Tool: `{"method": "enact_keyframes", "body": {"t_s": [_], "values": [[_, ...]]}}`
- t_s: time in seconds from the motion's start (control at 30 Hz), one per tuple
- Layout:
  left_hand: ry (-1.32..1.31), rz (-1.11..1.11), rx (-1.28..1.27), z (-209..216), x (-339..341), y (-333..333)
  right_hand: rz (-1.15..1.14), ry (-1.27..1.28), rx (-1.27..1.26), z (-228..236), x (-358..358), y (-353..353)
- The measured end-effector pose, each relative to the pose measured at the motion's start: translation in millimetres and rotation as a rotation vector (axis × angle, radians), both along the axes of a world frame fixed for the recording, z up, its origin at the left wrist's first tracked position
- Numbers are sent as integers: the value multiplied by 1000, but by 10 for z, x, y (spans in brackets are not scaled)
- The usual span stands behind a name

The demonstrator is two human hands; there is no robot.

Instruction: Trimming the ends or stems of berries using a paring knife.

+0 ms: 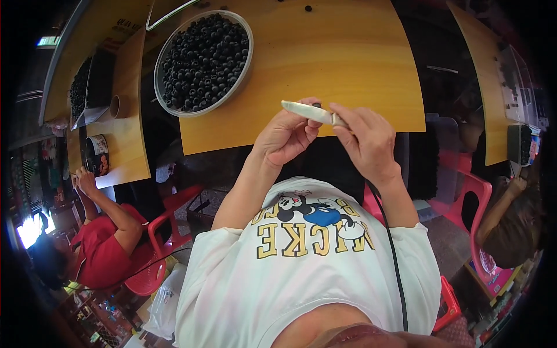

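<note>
My right hand [368, 139] grips a small knife [306, 110] by its handle, which the fingers mostly hide. The pale blade points left and lies across the fingertips of my left hand [290, 132]. Between those pinched fingertips, just behind the blade, is a small black round piece [317, 105], partly covered. Both hands are raised at the near edge of the yellow wooden table [342, 58]. Beyond my left hand stands a clear plastic bowl [243, 82], heaped with black round pieces [203, 64], many showing a hole or pale ring.
A few loose black pieces [308, 8] lie at the table's far side. Leftward, a person in red [110, 238] works near a dark patterned tub [97, 155]; another person [510, 220] sits rightward. Red plastic chairs [473, 197] flank me. A black cable [394, 255] hangs down my shirt.
</note>
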State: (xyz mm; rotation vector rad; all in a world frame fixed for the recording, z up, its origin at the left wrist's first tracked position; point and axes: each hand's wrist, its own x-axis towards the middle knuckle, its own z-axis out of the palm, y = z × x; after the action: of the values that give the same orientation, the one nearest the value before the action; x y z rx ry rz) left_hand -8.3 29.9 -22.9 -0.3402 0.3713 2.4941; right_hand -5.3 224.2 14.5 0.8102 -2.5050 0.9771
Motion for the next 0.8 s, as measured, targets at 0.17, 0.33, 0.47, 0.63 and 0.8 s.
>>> {"method": "enact_keyframes", "body": {"t_s": [0.17, 0.33, 0.47, 0.63, 0.8], "values": [[41, 30, -137, 85, 21, 12, -25, 67, 83, 28, 61, -42], [67, 6, -120, 80, 34, -17, -27, 90, 107, 22, 58, -40], [65, 2, -121, 82, 38, -8, -25, 97, 116, 0, 57, -29], [104, 19, -118, 20, 46, 7, -29, 81, 139, -34, 74, 11], [90, 42, -40, -51, 54, 31, -59, 161, 106, -108, 21, 32]]}}
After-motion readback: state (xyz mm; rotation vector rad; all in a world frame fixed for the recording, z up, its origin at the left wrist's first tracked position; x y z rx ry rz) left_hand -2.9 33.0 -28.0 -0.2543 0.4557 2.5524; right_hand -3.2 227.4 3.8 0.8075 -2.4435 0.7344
